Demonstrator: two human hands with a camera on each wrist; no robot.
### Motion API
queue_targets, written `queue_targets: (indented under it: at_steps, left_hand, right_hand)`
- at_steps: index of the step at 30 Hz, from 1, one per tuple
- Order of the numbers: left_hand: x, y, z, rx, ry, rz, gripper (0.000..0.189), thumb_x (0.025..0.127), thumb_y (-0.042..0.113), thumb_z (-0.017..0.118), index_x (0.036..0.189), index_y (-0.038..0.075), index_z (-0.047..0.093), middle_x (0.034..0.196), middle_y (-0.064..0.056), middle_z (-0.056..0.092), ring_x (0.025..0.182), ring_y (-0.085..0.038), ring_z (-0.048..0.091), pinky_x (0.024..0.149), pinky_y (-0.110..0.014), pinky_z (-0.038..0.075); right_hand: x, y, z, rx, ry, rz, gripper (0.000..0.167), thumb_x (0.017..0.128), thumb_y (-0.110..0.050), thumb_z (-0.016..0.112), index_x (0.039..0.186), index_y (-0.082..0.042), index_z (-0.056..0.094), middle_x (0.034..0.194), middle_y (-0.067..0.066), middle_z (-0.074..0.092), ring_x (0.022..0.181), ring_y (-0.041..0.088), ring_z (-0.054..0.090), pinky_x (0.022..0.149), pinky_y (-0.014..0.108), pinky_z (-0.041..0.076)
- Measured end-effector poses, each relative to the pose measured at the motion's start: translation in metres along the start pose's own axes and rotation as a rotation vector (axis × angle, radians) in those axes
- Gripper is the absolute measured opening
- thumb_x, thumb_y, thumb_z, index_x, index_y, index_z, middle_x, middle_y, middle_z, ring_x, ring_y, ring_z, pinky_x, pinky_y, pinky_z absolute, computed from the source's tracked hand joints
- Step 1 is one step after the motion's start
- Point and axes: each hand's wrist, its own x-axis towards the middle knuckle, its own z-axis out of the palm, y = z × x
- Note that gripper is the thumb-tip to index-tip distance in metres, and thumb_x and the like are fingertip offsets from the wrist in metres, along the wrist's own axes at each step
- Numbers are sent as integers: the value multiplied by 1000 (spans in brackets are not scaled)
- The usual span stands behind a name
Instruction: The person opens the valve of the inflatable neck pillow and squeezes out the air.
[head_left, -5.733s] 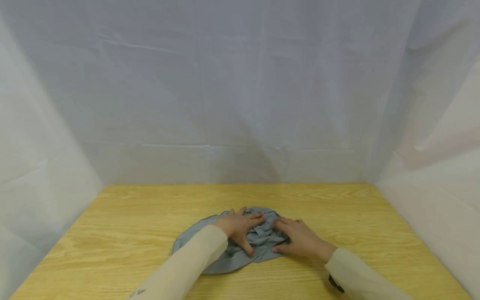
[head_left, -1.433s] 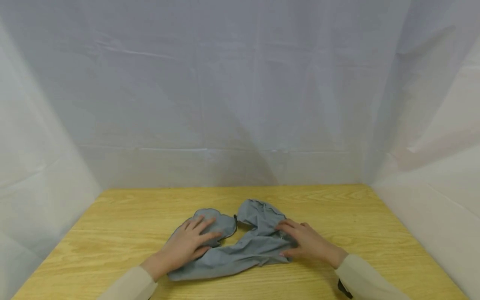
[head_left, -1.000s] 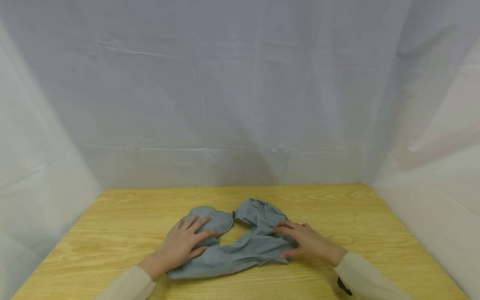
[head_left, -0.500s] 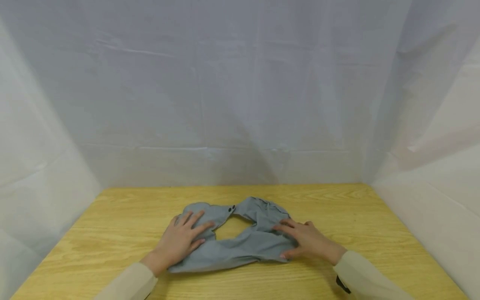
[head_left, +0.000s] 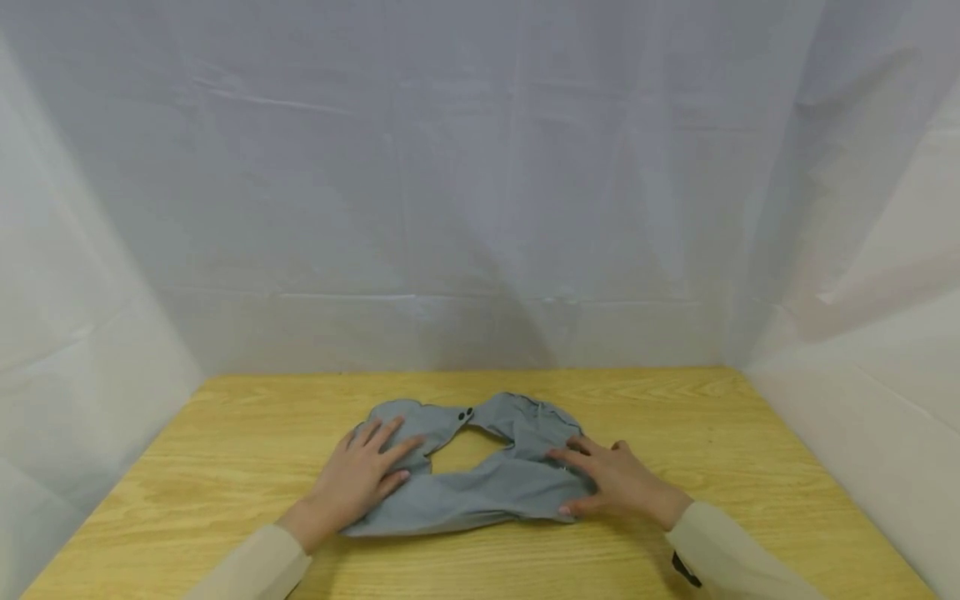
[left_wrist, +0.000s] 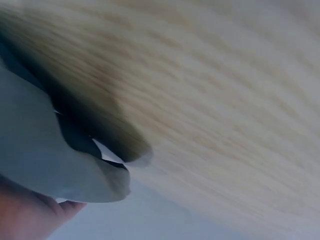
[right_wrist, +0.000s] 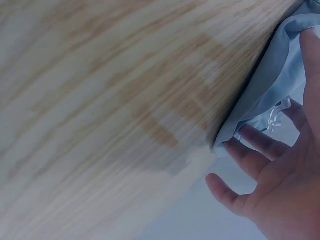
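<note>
A grey-blue piece of cloth (head_left: 480,496), shaped rather like a bib, lies on the wooden table with an opening near its middle. Two dark round snaps (head_left: 466,414) show at the far side of that opening. My left hand (head_left: 358,477) rests on the cloth's left part, its fingers spread. On the right edge lies my right hand (head_left: 617,482), thumb and fingers apart and touching the fabric. A small clear plastic piece (right_wrist: 278,115) shows beside the fingers in the right wrist view. The left wrist view shows the cloth's edge (left_wrist: 45,145) slightly raised from the table.
The wooden tabletop (head_left: 675,408) extends around the cloth on all sides. White sheeting (head_left: 480,208) hangs behind the table and stands along its left and right sides. Beige sleeves (head_left: 731,550) cover both forearms.
Earlier bunched under both hands, the cloth now lies flatter and wider. My left hand has moved left, and lately a little farther away. The opening has widened; the right hand barely moved.
</note>
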Motion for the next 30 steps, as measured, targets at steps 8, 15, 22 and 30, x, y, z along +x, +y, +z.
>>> queue_targets:
  at_steps: [8, 15, 22, 30]
  left_hand:
    - [-18, 21, -17, -128, -39, -33, 64, 85, 58, 49, 135, 19, 45, 139, -12, 43, 121, -39, 44, 86, -58, 42]
    - [-26, 26, -15, -150, -115, -20, 86, 74, 72, 48, 141, 20, 36, 145, -12, 34, 127, -45, 34, 88, -64, 37]
    - [-30, 25, -10, -157, -176, -16, 96, 67, 79, 46, 144, 23, 31, 152, -11, 18, 130, -50, 22, 88, -67, 33]
    - [-30, 25, -5, -160, -222, -49, 102, 63, 83, 44, 145, 26, 27, 154, -7, 9, 131, -55, 14, 85, -73, 29]
  right_hand:
    - [-1, 3, 1, 46, 29, -48, 72, 78, -58, 59, 134, -16, 45, 136, 16, 42, 120, 35, 46, 90, 59, 34]
    - [0, 3, 1, 120, 85, -144, 71, 77, -53, 63, 132, -12, 46, 135, 13, 41, 124, 32, 41, 97, 51, 38]
    - [2, 3, 4, 196, -4, -137, 81, 74, -58, 61, 137, -11, 40, 140, 16, 33, 128, 36, 34, 99, 51, 36]
    - [3, 3, 8, 161, -27, -122, 90, 68, -62, 64, 138, -12, 38, 142, 16, 29, 128, 39, 34, 96, 56, 36]
